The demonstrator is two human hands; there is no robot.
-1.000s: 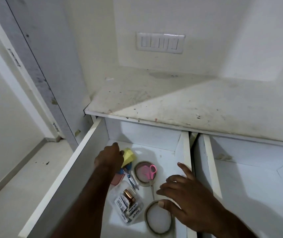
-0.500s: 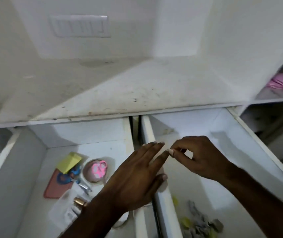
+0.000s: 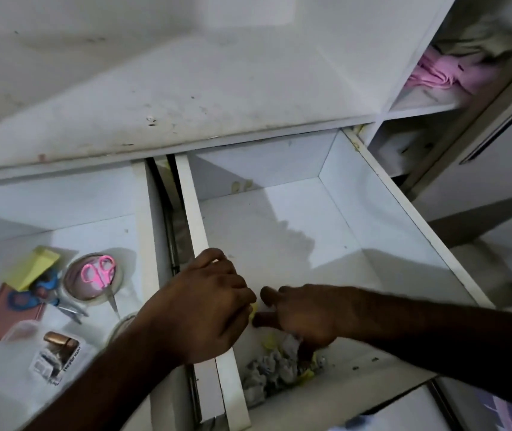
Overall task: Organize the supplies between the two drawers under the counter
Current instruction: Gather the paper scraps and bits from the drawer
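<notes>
Both drawers stand open under the counter (image 3: pixel 186 98). Your left hand (image 3: pixel 205 309) reaches over the wall of the right drawer (image 3: pixel 372 213), fingers curled, and your right hand (image 3: pixel 304 315) meets it just above a pile of grey and yellow scraps (image 3: pixel 275 365) near that drawer's front. A bit of yellow shows between the fingertips, though the blur hides which hand grips it. In the left drawer (image 3: pixel 143 244) lie pink scissors (image 3: pixel 99 273) on a tape roll (image 3: pixel 91 281), a yellow notepad (image 3: pixel 32 267) and a battery pack (image 3: pixel 56 356).
</notes>
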